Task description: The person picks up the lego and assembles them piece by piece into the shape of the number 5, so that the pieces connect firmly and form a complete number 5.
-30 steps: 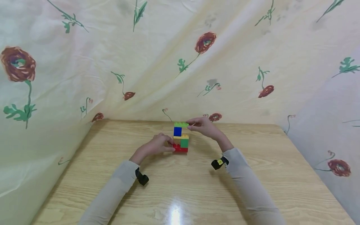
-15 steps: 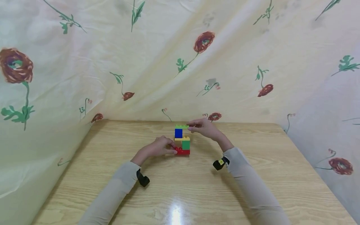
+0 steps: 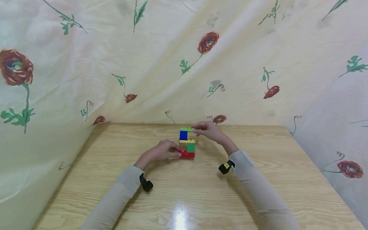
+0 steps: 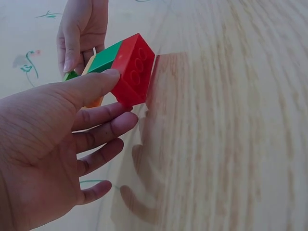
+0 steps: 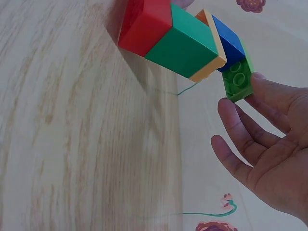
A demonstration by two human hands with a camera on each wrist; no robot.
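Note:
A stack of toy building bricks stands near the far edge of the table. From the bottom come a red brick [image 3: 188, 155], a green brick [image 3: 191, 147], a thin yellow-orange plate [image 3: 187, 141], a blue brick [image 3: 183, 135] and a light green plate [image 3: 186, 129] overhanging to the right. My left hand [image 3: 162, 150] pinches the left end of the red brick between thumb and fingertips. Its hollow underside shows in the left wrist view, at least partly off the table. My right hand [image 3: 210, 131] pinches the light green plate's overhanging end; in the right wrist view its other fingers are spread below.
The wooden table [image 3: 184, 191] reaches back to a flowered cloth [image 3: 161, 64], which hangs behind and at both sides. A small black camera is strapped to each wrist, the left one [image 3: 147, 185] and the right one [image 3: 225, 167].
The stack has shifted slightly right and nearer, both hands moving along with it. Its light green top showed more broadly one second ago, so the stack's tilt has altered. Both grips are kept.

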